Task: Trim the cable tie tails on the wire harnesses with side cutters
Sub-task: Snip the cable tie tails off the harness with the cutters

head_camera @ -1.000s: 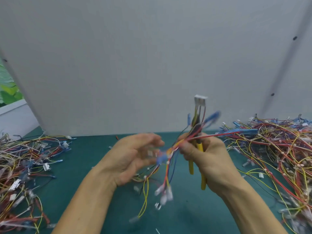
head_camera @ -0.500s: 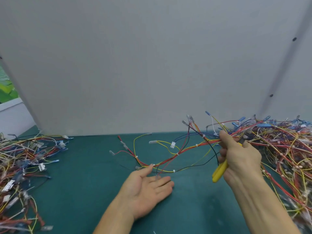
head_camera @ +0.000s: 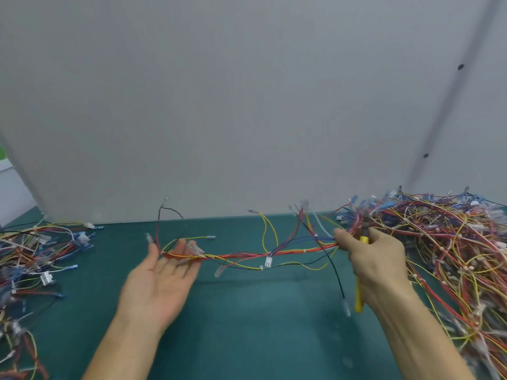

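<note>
Since half a second ago the left hand (head_camera: pixel 162 281) has lifted off the tabletop (head_camera: pixel 247 333) and swung left, and the wire harness (head_camera: pixel 247 255) now hangs straighter between the two hands.

Head view: the left hand is palm up with its fingers straight and spread, holding nothing. The harness's left end lies across its fingers, and loose red, black and yellow leads stick up beyond them. From there the bundle runs almost level to the right, its long axis left to right and rising slightly, and ends in the right hand (head_camera: pixel 375 261). That hand pinches the bundle between thumb and fingers, and its other fingers are curled round the side cutters (head_camera: pixel 358 297). The cutters stand close to upright: the yellow handles point down out of the fist, and the blurred head pokes up above the thumb, against the edge of the right pile (head_camera: pixel 452 242) of harnesses. Small white cable ties (head_camera: pixel 304 250) sit along the bundle; their tails are too fine to make out. A white connector (head_camera: pixel 268 261) dangles below mid-span, and a black lead hangs down just left of the right hand.

A second heap, the left pile (head_camera: pixel 35 256), lies well apart on the green tabletop. Its white tags (head_camera: pixel 46 277) are too blurred to read. A grey panel (head_camera: pixel 247 105) rises behind.
</note>
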Motion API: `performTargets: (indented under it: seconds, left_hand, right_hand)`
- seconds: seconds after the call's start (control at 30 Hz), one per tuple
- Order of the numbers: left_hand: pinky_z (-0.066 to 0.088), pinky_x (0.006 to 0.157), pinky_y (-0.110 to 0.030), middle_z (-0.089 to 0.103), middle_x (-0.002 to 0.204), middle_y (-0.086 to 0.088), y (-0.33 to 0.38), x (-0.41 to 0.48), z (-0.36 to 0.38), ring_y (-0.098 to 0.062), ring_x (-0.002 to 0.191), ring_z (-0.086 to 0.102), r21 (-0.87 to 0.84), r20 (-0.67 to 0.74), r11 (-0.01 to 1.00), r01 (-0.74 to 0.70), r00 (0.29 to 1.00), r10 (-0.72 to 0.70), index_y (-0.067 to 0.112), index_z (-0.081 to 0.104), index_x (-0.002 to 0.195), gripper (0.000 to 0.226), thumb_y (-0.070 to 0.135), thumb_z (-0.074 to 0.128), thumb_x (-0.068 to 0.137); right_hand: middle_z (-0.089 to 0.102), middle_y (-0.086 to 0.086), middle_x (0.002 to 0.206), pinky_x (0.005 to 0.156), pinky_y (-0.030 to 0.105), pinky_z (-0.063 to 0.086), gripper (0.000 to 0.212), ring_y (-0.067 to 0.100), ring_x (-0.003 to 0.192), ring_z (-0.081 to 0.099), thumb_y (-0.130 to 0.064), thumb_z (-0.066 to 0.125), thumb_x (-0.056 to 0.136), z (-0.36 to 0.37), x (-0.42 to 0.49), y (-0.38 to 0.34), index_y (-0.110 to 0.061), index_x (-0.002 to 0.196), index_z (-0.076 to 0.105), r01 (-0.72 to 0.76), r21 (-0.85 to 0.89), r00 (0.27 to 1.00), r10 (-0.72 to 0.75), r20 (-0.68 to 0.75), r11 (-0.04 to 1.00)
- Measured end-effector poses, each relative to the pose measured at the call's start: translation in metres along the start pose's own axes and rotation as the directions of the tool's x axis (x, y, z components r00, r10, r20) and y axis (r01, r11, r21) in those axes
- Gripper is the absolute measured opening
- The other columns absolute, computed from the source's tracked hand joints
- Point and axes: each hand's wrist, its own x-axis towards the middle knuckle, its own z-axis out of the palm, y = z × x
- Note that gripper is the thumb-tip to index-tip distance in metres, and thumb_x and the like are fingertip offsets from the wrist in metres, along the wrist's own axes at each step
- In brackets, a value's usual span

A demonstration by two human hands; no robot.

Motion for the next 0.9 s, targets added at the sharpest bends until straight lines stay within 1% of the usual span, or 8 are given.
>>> performTargets:
  seconds: [0.1,0.17,0.27,0.4,0.5,0.6,0.7,0.9]
  left_hand:
    - [0.048,0.088,-0.046,0.073,0.095,-0.011,0.005,-0.001,-0.003,-0.023,0.083,0.073,0.15,-0.052,0.986,-0.076,0.995,0.085,-0.001,0.058,0.105,0.029,0.023,0.041,0.102]
    - [0.056,0.079,-0.043,0.075,0.079,-0.006,0.007,-0.003,-0.003,-0.02,0.071,0.074,0.23,-0.059,0.966,-0.118,0.989,0.135,0.004,0.057,0.096,0.023,0.018,0.039,0.102]
    - [0.06,0.056,-0.04,0.073,0.085,-0.009,0.009,-0.004,-0.007,-0.024,0.068,0.073,0.344,-0.028,0.917,-0.202,0.974,0.225,0.015,0.053,0.089,0.014,0.013,0.044,0.1]
    - [0.06,0.063,-0.043,0.065,0.095,-0.007,0.008,-0.008,-0.007,-0.027,0.071,0.073,0.502,0.039,0.819,-0.278,0.953,0.3,0.02,0.058,0.092,0.012,0.015,0.049,0.098]
    - [0.054,0.071,-0.039,0.065,0.094,-0.001,0.006,-0.009,-0.007,-0.021,0.08,0.066,0.603,0.077,0.73,-0.321,0.934,0.348,0.023,0.063,0.094,0.015,0.016,0.05,0.098]
    - [0.049,0.074,-0.035,0.066,0.093,0.0,0.004,-0.01,-0.006,-0.016,0.081,0.063,0.642,0.087,0.685,-0.345,0.92,0.383,0.023,0.064,0.094,0.017,0.011,0.051,0.097]
    - [0.05,0.074,-0.034,0.066,0.091,-0.001,0.003,-0.011,-0.003,-0.017,0.079,0.063,0.649,0.083,0.675,-0.352,0.914,0.397,0.021,0.063,0.094,0.017,0.009,0.052,0.096]
    - [0.057,0.07,-0.03,0.067,0.087,0.001,0.002,-0.017,0.005,-0.015,0.071,0.069,0.642,0.096,0.663,-0.386,0.898,0.43,0.019,0.066,0.092,0.016,0.006,0.057,0.093]
  right_hand:
    - [0.048,-0.006,0.044,0.05,0.03,0.031,0.024,0.014,0.048,0.038,-0.025,0.076,0.079,-0.003,-0.002,0.001,-0.011,0.063,0.065,0.1,-0.284,0.994,-0.086,0.059,0.954]
    - [0.048,-0.001,0.049,0.053,0.029,0.033,0.027,0.017,0.051,0.04,-0.027,0.074,0.08,-0.004,-0.002,0.001,-0.009,0.062,0.064,0.151,-0.381,0.988,-0.122,0.1,0.912]
    - [0.055,0.004,0.055,0.057,0.031,0.036,0.03,0.022,0.058,0.045,-0.029,0.072,0.082,-0.005,-0.002,0.001,-0.008,0.063,0.063,0.166,-0.427,0.983,-0.118,0.138,0.889]
    - [0.066,0.009,0.075,0.075,0.038,0.046,0.026,0.033,0.083,0.058,-0.034,0.069,0.085,-0.004,0.0,0.003,-0.014,0.07,0.063,0.179,-0.522,0.982,-0.124,0.139,0.834]
    - [0.066,0.01,0.088,0.076,0.038,0.043,0.028,0.035,0.093,0.056,-0.04,0.068,0.085,-0.004,0.001,0.004,-0.014,0.081,0.06,0.169,-0.57,0.986,-0.137,0.099,0.804]
    - [0.063,0.009,0.087,0.07,0.036,0.035,0.034,0.034,0.088,0.052,-0.044,0.07,0.083,-0.004,0.001,0.002,-0.013,0.083,0.058,0.164,-0.575,0.985,-0.163,0.055,0.802]
    - [0.06,0.007,0.079,0.068,0.035,0.033,0.035,0.032,0.081,0.049,-0.044,0.072,0.081,-0.004,0.0,0.001,-0.015,0.075,0.055,0.175,-0.553,0.98,-0.2,0.015,0.815]
    - [0.062,0.009,0.08,0.069,0.036,0.032,0.03,0.036,0.085,0.052,-0.042,0.073,0.081,-0.007,0.001,-0.001,-0.016,0.075,0.059,0.195,-0.508,0.967,-0.25,-0.041,0.839]
